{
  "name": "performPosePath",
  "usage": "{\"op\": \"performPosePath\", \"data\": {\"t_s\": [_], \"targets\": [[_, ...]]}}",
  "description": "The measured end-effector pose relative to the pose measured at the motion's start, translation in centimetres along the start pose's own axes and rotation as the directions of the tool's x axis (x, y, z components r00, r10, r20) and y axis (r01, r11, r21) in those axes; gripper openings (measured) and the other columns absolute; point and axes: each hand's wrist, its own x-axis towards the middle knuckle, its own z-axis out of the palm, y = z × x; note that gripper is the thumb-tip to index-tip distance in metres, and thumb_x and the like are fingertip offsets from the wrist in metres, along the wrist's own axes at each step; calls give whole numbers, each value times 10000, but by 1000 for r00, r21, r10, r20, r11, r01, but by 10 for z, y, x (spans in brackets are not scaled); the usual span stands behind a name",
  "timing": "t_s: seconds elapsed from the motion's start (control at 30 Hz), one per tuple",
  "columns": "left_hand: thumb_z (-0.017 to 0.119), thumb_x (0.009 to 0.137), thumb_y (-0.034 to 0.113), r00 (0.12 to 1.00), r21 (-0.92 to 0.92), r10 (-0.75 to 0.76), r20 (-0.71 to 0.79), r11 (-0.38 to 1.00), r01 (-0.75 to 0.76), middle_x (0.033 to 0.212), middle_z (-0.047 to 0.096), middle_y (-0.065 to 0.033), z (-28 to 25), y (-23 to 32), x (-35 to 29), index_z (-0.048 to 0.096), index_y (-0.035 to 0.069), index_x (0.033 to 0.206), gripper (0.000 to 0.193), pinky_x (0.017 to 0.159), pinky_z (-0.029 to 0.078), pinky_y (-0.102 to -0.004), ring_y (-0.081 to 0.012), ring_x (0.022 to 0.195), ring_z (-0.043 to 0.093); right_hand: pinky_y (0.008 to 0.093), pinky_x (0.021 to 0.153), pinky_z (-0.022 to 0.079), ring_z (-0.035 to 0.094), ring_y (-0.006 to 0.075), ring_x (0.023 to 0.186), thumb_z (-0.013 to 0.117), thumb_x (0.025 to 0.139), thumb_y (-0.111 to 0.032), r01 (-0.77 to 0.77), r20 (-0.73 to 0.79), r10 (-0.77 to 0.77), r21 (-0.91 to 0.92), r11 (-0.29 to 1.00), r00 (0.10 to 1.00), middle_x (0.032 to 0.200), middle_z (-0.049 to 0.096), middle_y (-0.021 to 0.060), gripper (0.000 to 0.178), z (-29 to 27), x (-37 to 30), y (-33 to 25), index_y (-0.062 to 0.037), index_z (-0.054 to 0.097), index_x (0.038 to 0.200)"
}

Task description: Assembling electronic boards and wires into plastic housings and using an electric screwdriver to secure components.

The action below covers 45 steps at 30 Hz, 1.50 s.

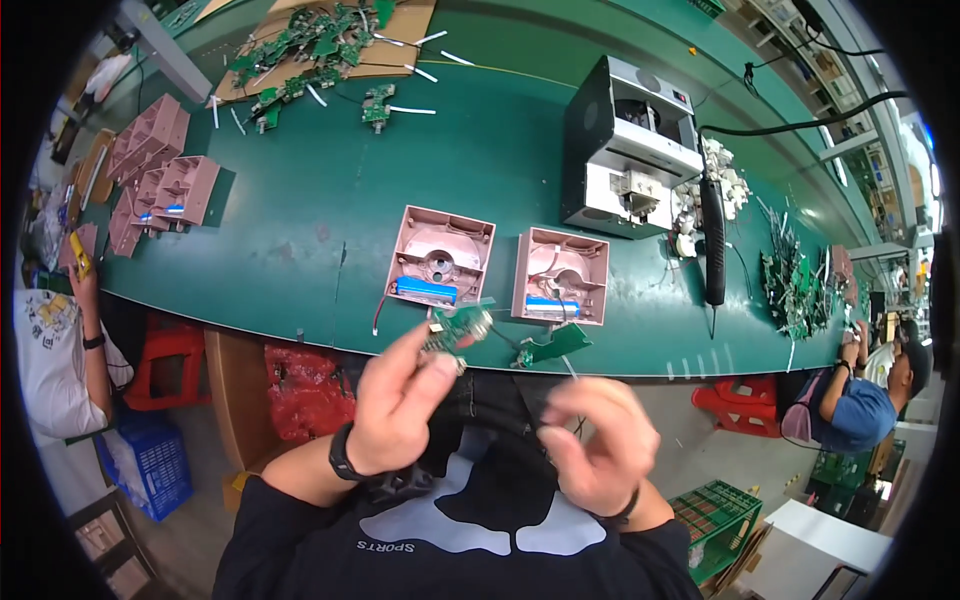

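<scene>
My left hand [392, 405] pinches a green circuit board [462, 322] between thumb and fingers, just above the table's near edge. To the right, my right hand [604, 440] is raised in front of my body, fingers loosely curled and thumb apart, with nothing visible in it. Past the left hand lies a pink plastic housing [440, 225] with a blue battery [424, 291] and a loose red-and-black lead. Beside it sits a second pink housing [595, 262], also with a blue battery [552, 307]. Another green board [558, 345] lies at the table edge before this housing, a white strip near it.
Circuit boards [310, 45] are heaped on cardboard at the far left. Stacked pink housings [150, 140] stand left. A grey-black machine [630, 150], a black corded tool [712, 240] and a pile of boards [795, 285] occupy the right. Other people sit at both ends.
</scene>
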Motion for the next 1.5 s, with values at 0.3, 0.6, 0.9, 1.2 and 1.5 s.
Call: {"op": "performPosePath", "data": {"t_s": [0.3, 0.6, 0.9, 1.2, 1.5], "targets": [[469, 1046, 117, 930, -158, 219, 294, 971, -179, 1606, 386, -246, 18, -11, 2, 461, -59, 1502, 488, 1224, 291, -429, -325, 1524, 340, 279, 700, 537, 677, 147, 792, 672, 927, 43, -370, 178, 325, 493, 788, 929, 993, 715, 119, 194, 50, -13, 17, 86, 699, 1115], [648, 963, 167, 970, 104, 205, -129, 976, -192, 1507, 510, -218, -69, -9, 41, 379, -24, 1562, 683, 1164, 402, -422, -317, 1429, 477, 229, 690, 493, 618, 77, 780, 681, 977, -75, -651, 466, 456, 583, 486, 758, 887, 698, 39, 269, 9, -26, 28, 96, 681, 1185], [879, 781, 302, 849, 725, 162, 502, 456, -516, 1574, 437, -169, -90, 26, 107, 390, 105, 1586, 962, 1175, 396, -466, -364, 1452, 436, 208, 766, 490, 622, 55, 808, 716, 951, -40, -894, 851, 276, 416, 166, 447, 912, 727, 27, 487, 11, -12, 22, 90, 564, 1395], [913, 619, 222, 820, 704, 90, 565, 466, -536, 1462, 484, -186, -84, 4, 120, 438, 112, 1550, 1051, 1121, 439, -495, -404, 1356, 482, 202, 775, 488, 615, 28, 856, 654, 1018, -50, -934, 944, 44, 318, 163, 328, 987, 737, 20, 438, 47, -16, 25, 58, 552, 1431], [874, 616, 106, 783, 825, 443, 437, 148, -545, 1405, 498, -139, -73, 48, 91, 485, 172, 1520, 986, 1105, 437, -508, -377, 1317, 496, 202, 729, 479, 574, 8, 838, 657, 1045, -164, -901, 945, -95, 328, 284, 314, 966, 716, -19, 417, 67, -13, 24, 18, 573, 1410]]}}
